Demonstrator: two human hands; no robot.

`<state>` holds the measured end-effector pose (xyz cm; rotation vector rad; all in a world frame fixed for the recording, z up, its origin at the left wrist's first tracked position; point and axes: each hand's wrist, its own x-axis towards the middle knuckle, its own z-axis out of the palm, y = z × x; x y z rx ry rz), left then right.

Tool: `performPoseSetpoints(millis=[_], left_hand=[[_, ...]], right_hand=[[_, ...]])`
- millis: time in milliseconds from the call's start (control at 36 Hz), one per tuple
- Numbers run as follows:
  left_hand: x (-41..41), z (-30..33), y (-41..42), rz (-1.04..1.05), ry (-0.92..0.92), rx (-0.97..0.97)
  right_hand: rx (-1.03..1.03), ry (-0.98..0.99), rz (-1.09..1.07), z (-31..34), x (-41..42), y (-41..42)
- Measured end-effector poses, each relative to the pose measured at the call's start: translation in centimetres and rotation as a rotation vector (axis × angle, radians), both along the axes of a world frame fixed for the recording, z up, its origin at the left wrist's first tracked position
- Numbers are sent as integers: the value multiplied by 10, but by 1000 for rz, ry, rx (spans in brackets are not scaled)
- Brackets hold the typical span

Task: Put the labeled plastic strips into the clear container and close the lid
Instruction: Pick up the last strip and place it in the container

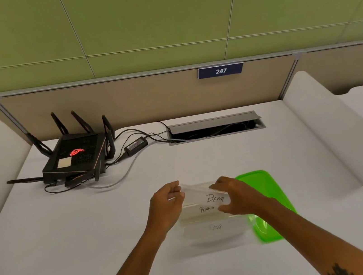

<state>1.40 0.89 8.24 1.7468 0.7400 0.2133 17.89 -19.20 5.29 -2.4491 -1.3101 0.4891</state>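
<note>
The clear container (202,215) holds a "PENGUIN" strip (207,208), while the left hand (166,205) and the right hand (237,196) pinch the ends of the "BEAR" strip (213,197) over it.

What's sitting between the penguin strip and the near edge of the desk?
In the head view, one more strip marked DOG lies flat on the desk, just nearer than the PENGUIN strip; beyond it, bare desk.

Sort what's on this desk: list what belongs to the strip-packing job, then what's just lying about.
Job:
- BEAR strip, held in both hands: left hand, right hand
- PENGUIN strip
- DOG strip, on the desk
- clear container
- green lid, off, beside the container

Lying about:
- black router
- power adapter and cables
- cable hatch
- 247 sign
</note>
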Motion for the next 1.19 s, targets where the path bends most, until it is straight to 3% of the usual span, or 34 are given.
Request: performPoseSetpoints(millis=[750, 1194], left_hand=[[-2, -29, -51, -150, 463, 313], [15, -32, -59, -163, 609, 317]], right_hand=[[-319, -142, 211, -35, -9, -4], [-377, -133, 218, -49, -10, 5]])
